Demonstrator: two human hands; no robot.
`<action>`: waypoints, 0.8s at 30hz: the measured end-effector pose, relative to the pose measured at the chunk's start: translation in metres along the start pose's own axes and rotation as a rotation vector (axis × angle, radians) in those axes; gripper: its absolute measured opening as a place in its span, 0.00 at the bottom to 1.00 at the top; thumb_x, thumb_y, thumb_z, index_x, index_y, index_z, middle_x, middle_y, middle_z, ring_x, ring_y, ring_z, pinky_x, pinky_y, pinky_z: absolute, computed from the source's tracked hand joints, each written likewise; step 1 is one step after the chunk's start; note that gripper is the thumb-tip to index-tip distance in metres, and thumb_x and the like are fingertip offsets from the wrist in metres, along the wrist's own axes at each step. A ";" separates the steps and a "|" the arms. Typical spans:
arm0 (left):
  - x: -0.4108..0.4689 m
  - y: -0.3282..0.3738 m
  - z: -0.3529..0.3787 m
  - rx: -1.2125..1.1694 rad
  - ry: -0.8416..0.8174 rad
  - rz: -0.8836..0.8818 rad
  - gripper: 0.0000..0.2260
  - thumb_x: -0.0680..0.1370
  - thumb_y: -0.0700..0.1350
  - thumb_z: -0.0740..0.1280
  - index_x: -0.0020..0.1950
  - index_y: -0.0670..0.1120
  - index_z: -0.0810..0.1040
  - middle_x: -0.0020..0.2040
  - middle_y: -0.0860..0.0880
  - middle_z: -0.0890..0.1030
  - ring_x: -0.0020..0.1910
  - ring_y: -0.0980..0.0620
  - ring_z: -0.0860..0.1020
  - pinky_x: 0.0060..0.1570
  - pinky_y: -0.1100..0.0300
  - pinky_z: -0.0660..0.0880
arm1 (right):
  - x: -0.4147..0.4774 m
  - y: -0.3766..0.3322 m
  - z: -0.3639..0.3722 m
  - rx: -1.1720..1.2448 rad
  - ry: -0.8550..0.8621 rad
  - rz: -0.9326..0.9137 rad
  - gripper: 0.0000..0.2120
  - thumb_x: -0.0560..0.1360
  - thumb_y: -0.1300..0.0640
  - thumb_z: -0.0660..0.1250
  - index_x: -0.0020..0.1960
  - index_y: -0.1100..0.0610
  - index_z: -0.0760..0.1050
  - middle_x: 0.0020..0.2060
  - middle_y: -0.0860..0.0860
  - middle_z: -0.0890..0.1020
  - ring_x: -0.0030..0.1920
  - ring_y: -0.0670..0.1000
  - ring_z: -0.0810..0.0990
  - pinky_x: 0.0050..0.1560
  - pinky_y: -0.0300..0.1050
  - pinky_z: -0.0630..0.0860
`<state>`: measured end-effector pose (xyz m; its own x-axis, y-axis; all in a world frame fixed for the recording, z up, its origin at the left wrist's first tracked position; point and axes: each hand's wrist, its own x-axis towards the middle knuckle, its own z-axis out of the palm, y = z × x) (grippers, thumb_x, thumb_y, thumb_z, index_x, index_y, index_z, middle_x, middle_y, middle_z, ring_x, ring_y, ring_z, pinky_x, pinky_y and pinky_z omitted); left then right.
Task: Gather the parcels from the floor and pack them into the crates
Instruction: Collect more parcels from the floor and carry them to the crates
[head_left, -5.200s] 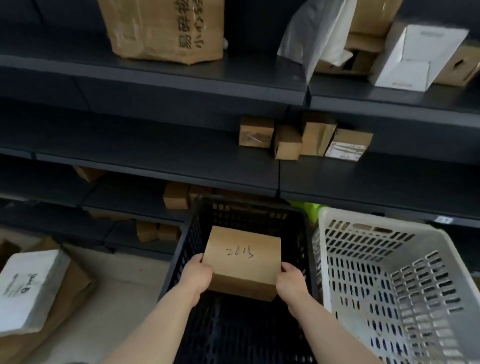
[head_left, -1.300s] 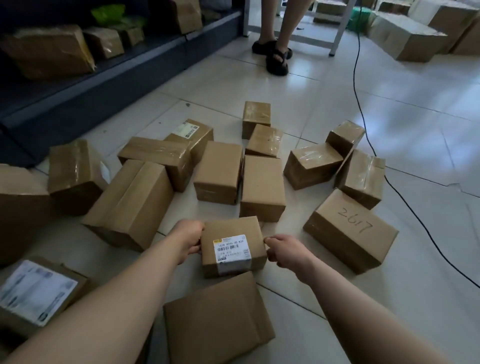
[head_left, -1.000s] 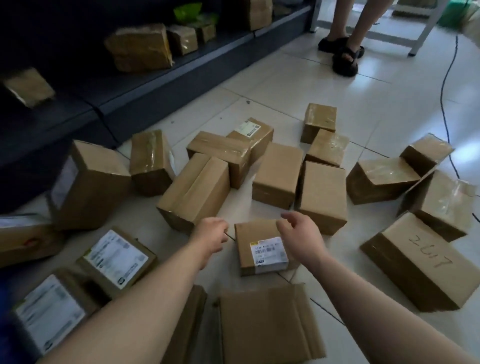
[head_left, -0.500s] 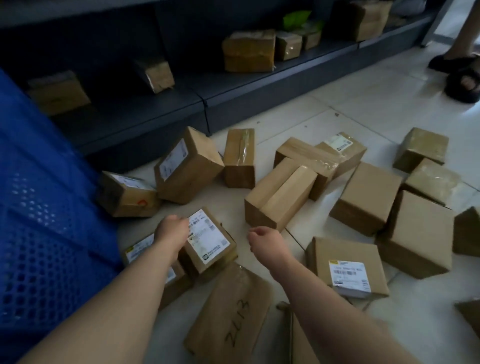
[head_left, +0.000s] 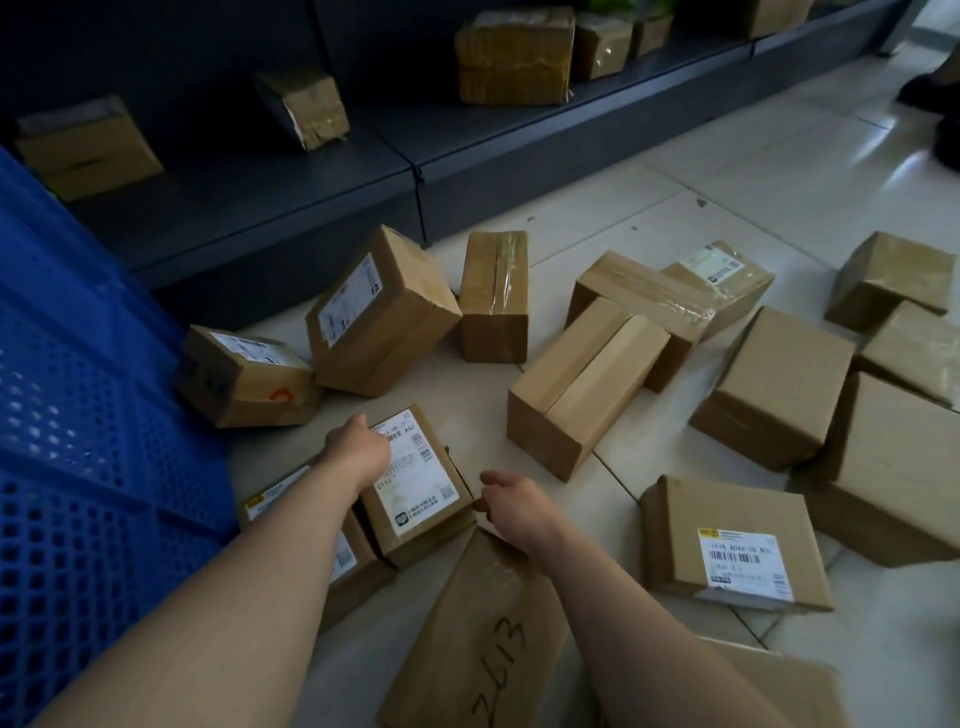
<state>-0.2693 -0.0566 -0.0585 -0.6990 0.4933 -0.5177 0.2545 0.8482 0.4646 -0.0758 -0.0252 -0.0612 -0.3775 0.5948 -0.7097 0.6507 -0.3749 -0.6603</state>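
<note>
Closely, left hand (head_left: 358, 451), right hand (head_left: 514, 506) flank labelled parcel (head_left: 418, 496).

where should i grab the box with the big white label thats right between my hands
Grip the white-label box by its left and right side faces, from above, left hand on one, right hand on the other. It lies label-up, and the 2613 box crowds its near edge.

Crate (head_left: 78, 415) left; parcels (head_left: 587, 384) right; shelf (head_left: 311, 171) behind.
</note>
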 end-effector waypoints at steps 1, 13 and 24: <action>0.002 -0.001 0.000 -0.003 -0.001 -0.008 0.25 0.81 0.43 0.55 0.79 0.49 0.58 0.75 0.43 0.65 0.71 0.40 0.67 0.69 0.49 0.66 | 0.000 0.000 0.001 -0.001 -0.007 -0.007 0.21 0.82 0.58 0.55 0.75 0.54 0.67 0.66 0.54 0.76 0.66 0.54 0.74 0.62 0.42 0.70; -0.025 0.002 -0.018 -0.248 0.186 0.093 0.14 0.77 0.59 0.63 0.59 0.55 0.76 0.60 0.47 0.75 0.52 0.46 0.78 0.53 0.48 0.78 | -0.022 -0.009 -0.015 0.247 0.188 -0.214 0.16 0.81 0.56 0.64 0.68 0.56 0.74 0.45 0.40 0.78 0.41 0.36 0.76 0.40 0.31 0.79; -0.121 0.090 -0.008 -0.657 0.048 0.296 0.13 0.77 0.58 0.63 0.51 0.50 0.80 0.48 0.51 0.83 0.47 0.52 0.81 0.38 0.56 0.79 | -0.062 -0.027 -0.099 0.549 0.506 -0.549 0.29 0.75 0.44 0.66 0.75 0.42 0.63 0.69 0.46 0.71 0.64 0.50 0.77 0.60 0.55 0.79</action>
<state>-0.1671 -0.0420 0.0516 -0.6956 0.6625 -0.2778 -0.0063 0.3811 0.9245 -0.0049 0.0183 0.0254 -0.1239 0.9799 -0.1566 0.0139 -0.1560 -0.9877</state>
